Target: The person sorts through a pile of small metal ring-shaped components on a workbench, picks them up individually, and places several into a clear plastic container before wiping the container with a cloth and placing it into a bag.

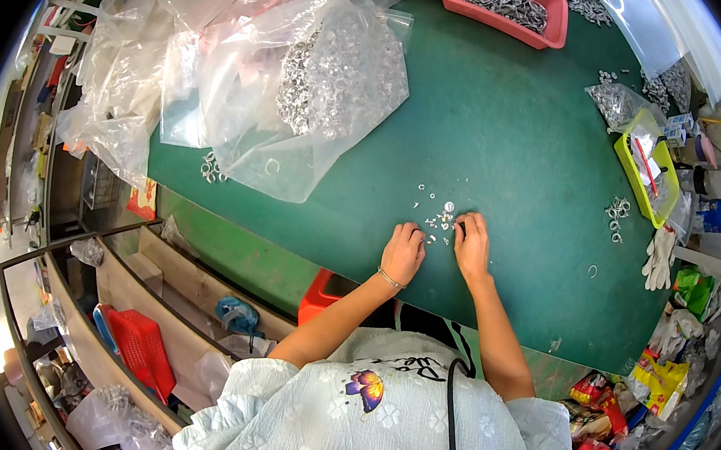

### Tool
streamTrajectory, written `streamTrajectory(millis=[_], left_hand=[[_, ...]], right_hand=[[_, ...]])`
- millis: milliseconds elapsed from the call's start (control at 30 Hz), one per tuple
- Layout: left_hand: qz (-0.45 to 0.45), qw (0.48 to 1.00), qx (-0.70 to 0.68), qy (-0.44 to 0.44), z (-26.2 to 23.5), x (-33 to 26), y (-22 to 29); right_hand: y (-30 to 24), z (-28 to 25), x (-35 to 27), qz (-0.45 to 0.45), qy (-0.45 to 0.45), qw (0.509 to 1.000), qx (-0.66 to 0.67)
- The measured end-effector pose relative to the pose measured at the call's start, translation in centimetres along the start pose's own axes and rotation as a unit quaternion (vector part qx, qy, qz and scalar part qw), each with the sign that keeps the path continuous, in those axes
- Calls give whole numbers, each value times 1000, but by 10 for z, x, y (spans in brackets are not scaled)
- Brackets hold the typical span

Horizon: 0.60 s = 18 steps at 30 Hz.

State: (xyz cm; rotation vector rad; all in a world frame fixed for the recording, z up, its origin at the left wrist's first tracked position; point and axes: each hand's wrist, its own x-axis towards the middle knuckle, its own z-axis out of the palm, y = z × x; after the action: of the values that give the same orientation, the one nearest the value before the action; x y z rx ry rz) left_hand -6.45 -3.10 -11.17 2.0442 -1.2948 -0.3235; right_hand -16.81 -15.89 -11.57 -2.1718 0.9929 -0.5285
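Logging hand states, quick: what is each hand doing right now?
Left hand: curled, knuckles up on the green table; grip cannot be told.
Right hand: fingertips pinched at the small metal parts; what it holds cannot be told.

Two hands, left hand (403,252) and right hand (470,246), on one green table (508,135). One pink tray (501,4) far above them, one yellow bin (643,170) upper right of right hand, one white glove (659,259) right. Small metal parts (439,220) at fingertips: too many to count.
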Motion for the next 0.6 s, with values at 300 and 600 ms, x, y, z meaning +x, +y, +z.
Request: streamTrajectory(millis=[300, 600], left_hand=[[-9, 996, -36, 84, 1, 5, -12], [-421, 672, -603, 92, -18, 15, -20]], right_hand=[[-1, 1, 1, 155, 15, 955, 251], [-13, 0, 8, 118, -114, 966, 200]])
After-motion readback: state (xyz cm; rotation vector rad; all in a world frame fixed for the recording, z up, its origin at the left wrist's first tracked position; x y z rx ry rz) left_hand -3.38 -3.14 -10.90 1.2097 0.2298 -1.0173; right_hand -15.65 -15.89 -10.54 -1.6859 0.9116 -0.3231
